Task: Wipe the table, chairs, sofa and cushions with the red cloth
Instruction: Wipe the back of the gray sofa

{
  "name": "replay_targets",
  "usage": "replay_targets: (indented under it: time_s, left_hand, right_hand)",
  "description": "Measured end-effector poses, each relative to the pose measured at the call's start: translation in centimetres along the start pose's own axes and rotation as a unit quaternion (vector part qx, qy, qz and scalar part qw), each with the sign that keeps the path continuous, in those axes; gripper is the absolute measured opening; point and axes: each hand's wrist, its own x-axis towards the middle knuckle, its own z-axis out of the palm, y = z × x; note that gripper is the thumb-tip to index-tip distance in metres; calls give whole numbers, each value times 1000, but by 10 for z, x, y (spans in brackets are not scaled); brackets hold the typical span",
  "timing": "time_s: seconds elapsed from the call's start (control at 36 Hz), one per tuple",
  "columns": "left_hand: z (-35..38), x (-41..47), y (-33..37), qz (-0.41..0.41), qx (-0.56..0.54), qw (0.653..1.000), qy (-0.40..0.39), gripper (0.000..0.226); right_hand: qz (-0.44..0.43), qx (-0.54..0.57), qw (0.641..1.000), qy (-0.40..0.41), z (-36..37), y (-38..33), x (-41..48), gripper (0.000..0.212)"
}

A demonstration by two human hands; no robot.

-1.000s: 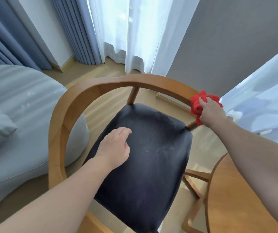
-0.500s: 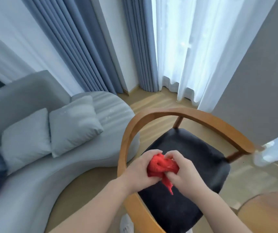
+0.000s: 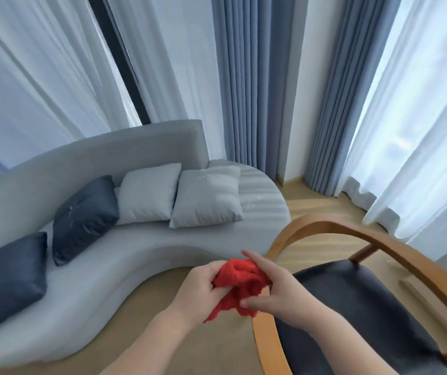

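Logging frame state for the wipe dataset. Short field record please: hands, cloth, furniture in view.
left hand: grips the red cloth
right hand: pinches the same cloth
red cloth: bunched between both hands
chair: curved wooden frame, dark seat, on the right
sofa: grey, curved, on the left
dark blue cushions: two, on the sofa
grey cushions: two, on the sofa

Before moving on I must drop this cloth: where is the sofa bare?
The grey curved sofa is bare at its rounded right end, beyond the light grey cushions, and along the front strip before the dark blue cushions. The backrest side is crowded.
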Motion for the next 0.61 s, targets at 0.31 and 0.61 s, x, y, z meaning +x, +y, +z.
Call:
replay_targets:
  time_s: [0.31, 0.61]
  left_hand:
    - [-147, -22, -82, -16, 78, 992, 96, 47]
    - [-295, -38, -132, 11, 102, 993, 52, 94]
  right_hand:
    - [-42, 99, 993, 39, 122, -71, 92, 46]
    - [23, 63, 985, 161, 227, -125, 195, 30]
